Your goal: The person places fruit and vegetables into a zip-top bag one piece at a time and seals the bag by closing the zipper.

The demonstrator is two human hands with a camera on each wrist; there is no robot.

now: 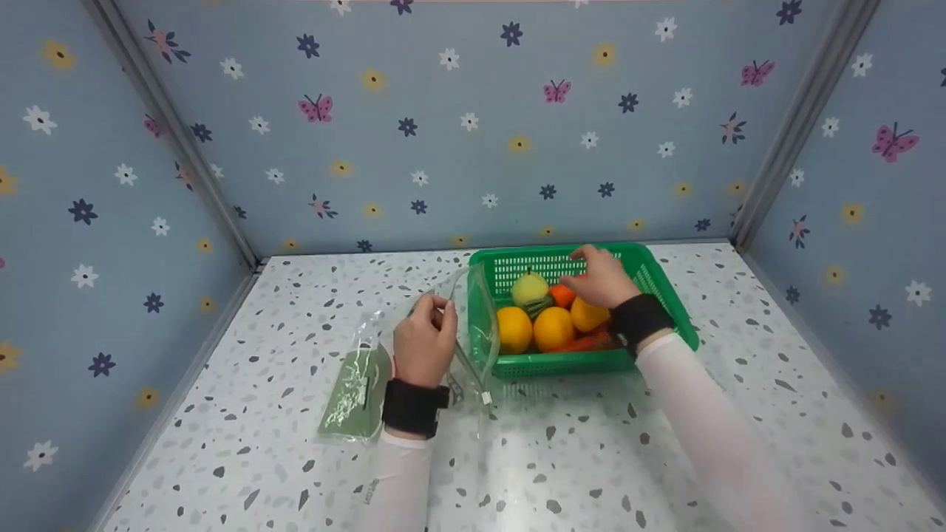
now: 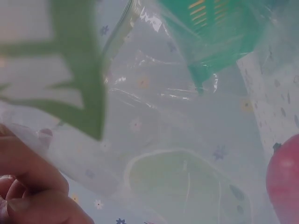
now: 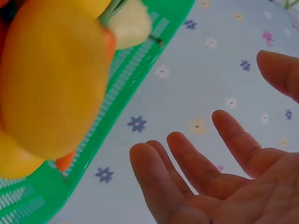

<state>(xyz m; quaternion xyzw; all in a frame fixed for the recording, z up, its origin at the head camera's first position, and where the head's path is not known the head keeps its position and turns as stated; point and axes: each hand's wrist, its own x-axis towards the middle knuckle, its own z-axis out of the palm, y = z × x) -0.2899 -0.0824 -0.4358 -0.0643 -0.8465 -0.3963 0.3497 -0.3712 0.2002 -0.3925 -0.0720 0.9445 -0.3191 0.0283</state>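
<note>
My left hand (image 1: 425,343) pinches the edge of a clear zip bag (image 1: 484,318), which has a white slider and green print that shows large in the left wrist view. The bag hangs against the left side of a green plastic basket (image 1: 576,363). Above that basket hovers my right hand (image 1: 602,279), its fingers apart and holding nothing. Inside lie several oranges (image 1: 553,329), a yellow-green pear (image 1: 530,288), and orange-red carrot-like pieces (image 1: 584,343). The right wrist view shows the right palm (image 3: 261,191) beside the basket's rim, with a large yellow-orange fruit (image 3: 53,79) close to the camera.
Left of the left hand lies a clear packet with a green panel (image 1: 353,395) on the speckled white table (image 1: 562,473). A rounded pink-red thing (image 2: 285,182) shows at the left wrist view's edge. Flower-patterned panels (image 1: 473,162) stand behind and at both sides.
</note>
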